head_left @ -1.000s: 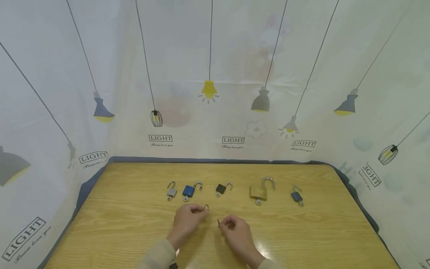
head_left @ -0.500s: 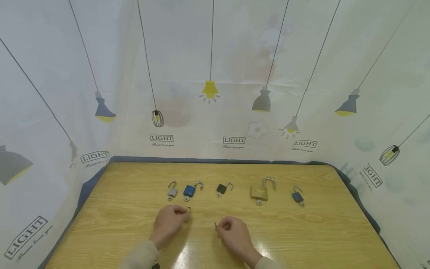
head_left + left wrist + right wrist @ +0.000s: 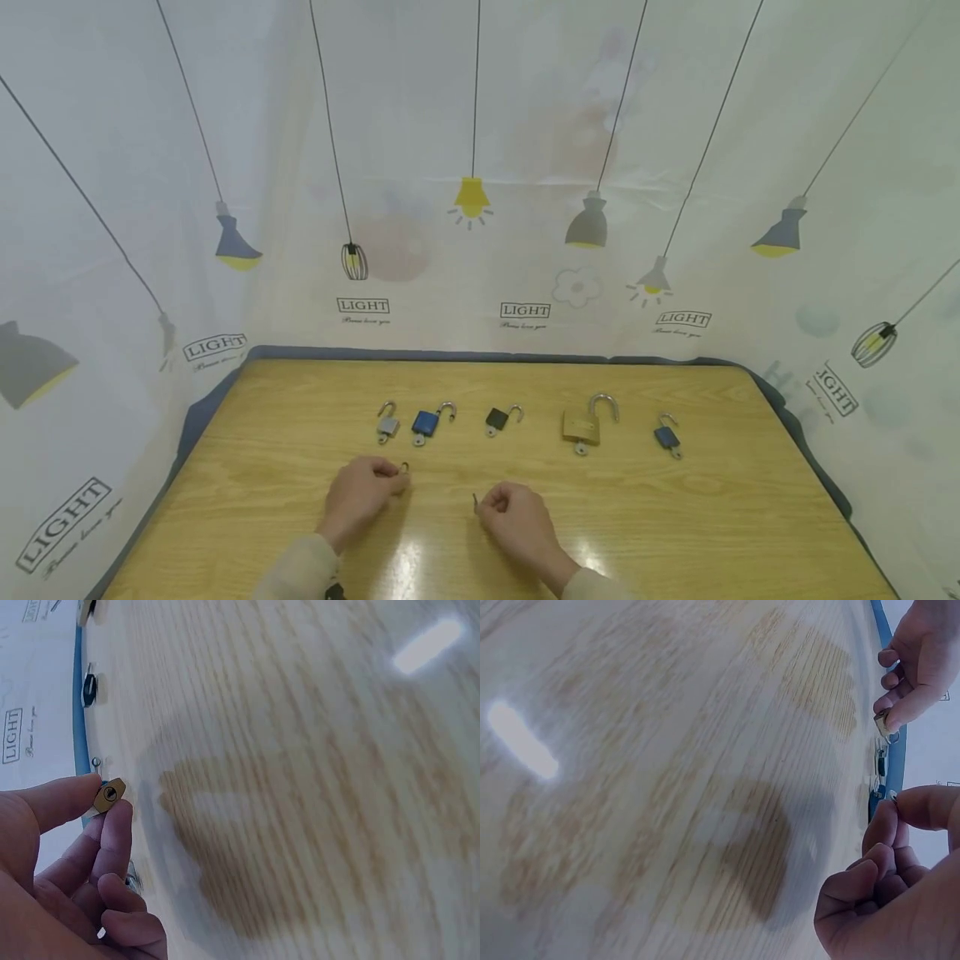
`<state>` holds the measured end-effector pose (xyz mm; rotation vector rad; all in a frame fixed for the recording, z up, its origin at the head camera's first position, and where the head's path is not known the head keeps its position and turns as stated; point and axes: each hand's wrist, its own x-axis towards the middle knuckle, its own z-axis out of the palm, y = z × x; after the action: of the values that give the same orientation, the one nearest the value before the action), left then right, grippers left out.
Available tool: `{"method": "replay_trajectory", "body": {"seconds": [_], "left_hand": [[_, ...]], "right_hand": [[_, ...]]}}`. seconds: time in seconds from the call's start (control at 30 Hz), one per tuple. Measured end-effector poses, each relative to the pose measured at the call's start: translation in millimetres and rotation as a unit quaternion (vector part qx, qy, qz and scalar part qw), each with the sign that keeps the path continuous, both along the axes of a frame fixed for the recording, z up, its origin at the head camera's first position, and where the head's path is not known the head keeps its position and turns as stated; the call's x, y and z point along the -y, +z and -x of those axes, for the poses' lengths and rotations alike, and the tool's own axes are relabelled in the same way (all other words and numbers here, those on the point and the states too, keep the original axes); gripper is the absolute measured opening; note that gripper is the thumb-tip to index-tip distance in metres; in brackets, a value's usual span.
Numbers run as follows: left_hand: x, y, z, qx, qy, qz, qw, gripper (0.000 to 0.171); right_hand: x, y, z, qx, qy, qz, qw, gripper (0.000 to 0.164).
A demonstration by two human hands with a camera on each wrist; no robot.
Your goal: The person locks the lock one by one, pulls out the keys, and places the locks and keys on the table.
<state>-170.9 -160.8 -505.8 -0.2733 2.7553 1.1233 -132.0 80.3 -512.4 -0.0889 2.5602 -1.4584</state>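
My left hand pinches a small brass padlock between thumb and index finger. Its keyhole faces the left wrist camera, and its shackle points up in the head view. Over the middle of the table, my right hand pinches a small key, mostly covered by the fingertips. A gap separates the two hands. Beyond them lie a silver padlock, a blue padlock, a black padlock, a large brass padlock and a small dark-blue padlock.
The padlocks lie in a row on the wooden table, shackles swung out, with keys in their undersides. A white printed cloth hangs behind and at both sides of the table, beyond its dark blue edge.
The left hand has moved left with the brass padlock, widening the gap between the hands. The right hand has shifted slightly left, still pinching the key. The row of padlocks lies as before.
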Motion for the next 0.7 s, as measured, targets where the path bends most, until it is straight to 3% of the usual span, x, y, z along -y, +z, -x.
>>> {"method": "replay_trajectory", "body": {"seconds": [0.23,0.7], "left_hand": [[7,1.5,0.4,0.017,0.006,-0.002,0.9998,0.026],[10,-6.1,5.2,0.015,0.004,0.016,0.9997,0.023]], "right_hand": [[4,-2.1,1.4,0.019,0.004,-0.003,1.000,0.012],[13,0.5,-0.2,-0.002,0.019,-0.021,1.000,0.007]]}}
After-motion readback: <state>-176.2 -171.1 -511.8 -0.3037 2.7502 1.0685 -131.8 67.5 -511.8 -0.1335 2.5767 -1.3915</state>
